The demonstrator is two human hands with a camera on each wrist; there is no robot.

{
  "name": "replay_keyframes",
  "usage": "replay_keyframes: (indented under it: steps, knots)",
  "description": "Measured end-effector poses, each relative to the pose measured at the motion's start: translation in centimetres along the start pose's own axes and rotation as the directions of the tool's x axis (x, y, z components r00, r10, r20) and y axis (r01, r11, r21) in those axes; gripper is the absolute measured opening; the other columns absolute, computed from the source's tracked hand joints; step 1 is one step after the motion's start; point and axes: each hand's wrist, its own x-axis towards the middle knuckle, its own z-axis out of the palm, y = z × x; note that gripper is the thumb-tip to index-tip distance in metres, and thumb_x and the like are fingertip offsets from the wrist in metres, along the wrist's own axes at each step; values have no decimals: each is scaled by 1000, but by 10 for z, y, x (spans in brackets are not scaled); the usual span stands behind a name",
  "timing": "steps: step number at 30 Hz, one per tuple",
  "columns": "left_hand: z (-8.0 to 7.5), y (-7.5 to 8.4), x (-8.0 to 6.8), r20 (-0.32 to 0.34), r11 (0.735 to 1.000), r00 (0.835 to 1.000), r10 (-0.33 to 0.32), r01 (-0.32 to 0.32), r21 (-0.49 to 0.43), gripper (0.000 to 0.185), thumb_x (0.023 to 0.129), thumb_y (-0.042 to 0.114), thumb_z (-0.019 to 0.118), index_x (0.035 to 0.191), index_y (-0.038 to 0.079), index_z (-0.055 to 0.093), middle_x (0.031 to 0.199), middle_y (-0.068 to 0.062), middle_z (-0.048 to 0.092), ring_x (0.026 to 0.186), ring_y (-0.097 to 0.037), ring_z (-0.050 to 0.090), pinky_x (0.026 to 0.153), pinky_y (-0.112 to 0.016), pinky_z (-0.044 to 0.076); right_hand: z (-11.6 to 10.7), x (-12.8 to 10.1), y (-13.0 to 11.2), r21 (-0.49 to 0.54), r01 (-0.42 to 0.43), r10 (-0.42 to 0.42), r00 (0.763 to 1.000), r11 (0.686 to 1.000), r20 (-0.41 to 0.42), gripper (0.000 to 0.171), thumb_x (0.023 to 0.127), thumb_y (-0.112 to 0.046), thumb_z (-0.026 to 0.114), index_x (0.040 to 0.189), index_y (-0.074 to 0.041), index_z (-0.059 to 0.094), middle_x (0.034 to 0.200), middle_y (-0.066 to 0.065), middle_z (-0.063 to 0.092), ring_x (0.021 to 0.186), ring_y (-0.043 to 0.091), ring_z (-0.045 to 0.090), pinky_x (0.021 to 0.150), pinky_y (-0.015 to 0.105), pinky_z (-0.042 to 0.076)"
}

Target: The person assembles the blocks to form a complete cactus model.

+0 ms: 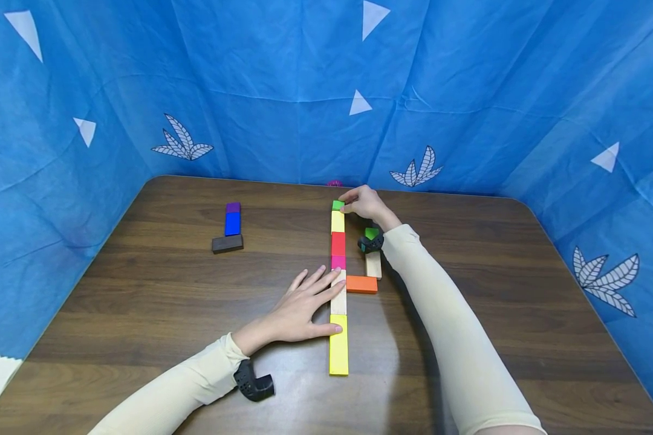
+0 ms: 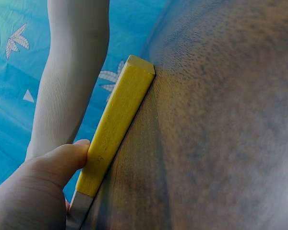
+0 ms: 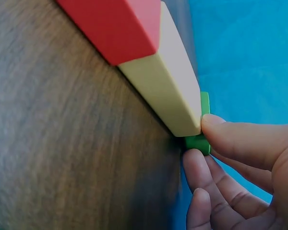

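A straight row of coloured blocks runs away from me down the middle of the table. Nearest is a long yellow block point(image 1: 338, 356), then a plain wooden block point(image 1: 338, 307), a pink block point(image 1: 338, 262), a red block point(image 1: 338, 243), a pale yellow block point(image 1: 338, 222) and a small green block point(image 1: 337, 205) at the far end. My left hand point(image 1: 300, 307) lies with spread fingers over the wooden block, its thumb on the yellow one. With thumb and fingertips, my right hand point(image 1: 366, 203) pinches the green block point(image 3: 198, 143) against the pale block's end.
Right of the row, an orange block point(image 1: 361, 284) lies crosswise beside a wooden block point(image 1: 373, 267) and a second green block point(image 1: 371, 232), partly hidden by the right wrist camera. At left are purple point(image 1: 233, 207), blue point(image 1: 232, 224) and dark brown point(image 1: 227, 244) blocks. A blue curtain point(image 1: 305, 90) borders the table.
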Motion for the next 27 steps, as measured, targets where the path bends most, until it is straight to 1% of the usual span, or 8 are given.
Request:
replay_keyframes:
  steps: [6,12,15,19,24,27]
  knots:
    - [0,0,0,2,1000,1000,-4,4,-6,79,78,67,42,141,22,26,149,2,17,136,-28,14,105,-55,9,-1,-2,-1,-5,10,-10,1000,1000,22,33,79,-16,66,111,-10,63,105,7,61,89,20,51,75,32,46]
    - [0,0,0,9,1000,1000,-7,7,-3,79,78,67,42,141,22,26,149,3,16,136,-27,13,105,-55,9,-1,-3,0,2,9,-10,1000,1000,20,32,79,-16,66,110,-10,63,104,6,60,86,21,49,71,30,45]
    - [1,0,0,8,1000,1000,-7,7,-2,79,78,67,42,141,22,26,149,3,16,136,-27,13,105,-55,9,-1,-3,1,-7,6,-6,1000,1000,16,32,79,-17,67,109,-11,64,103,5,60,86,20,49,71,30,45]
    - [0,0,0,9,1000,1000,-7,7,-3,79,78,67,43,141,22,26,149,3,16,136,-27,13,105,-55,9,-2,-4,1,-24,11,-10,1000,1000,24,34,79,-17,66,112,-11,62,106,6,60,90,21,49,76,32,46]
    - [0,0,0,3,1000,1000,0,0,-4,79,78,66,43,141,21,25,149,2,16,136,-28,14,104,-55,9,-6,-8,-1,-34,50,-49,997,998,52,39,80,-16,65,118,-10,58,112,8,59,97,21,53,84,35,47]
    - [0,-1,0,0,1000,1000,2,-2,-1,79,78,66,42,141,21,25,149,2,16,136,-28,14,104,-56,10,-10,-13,-4,-46,74,-71,996,996,54,40,81,-17,64,119,-9,57,113,8,59,99,21,55,86,37,46]
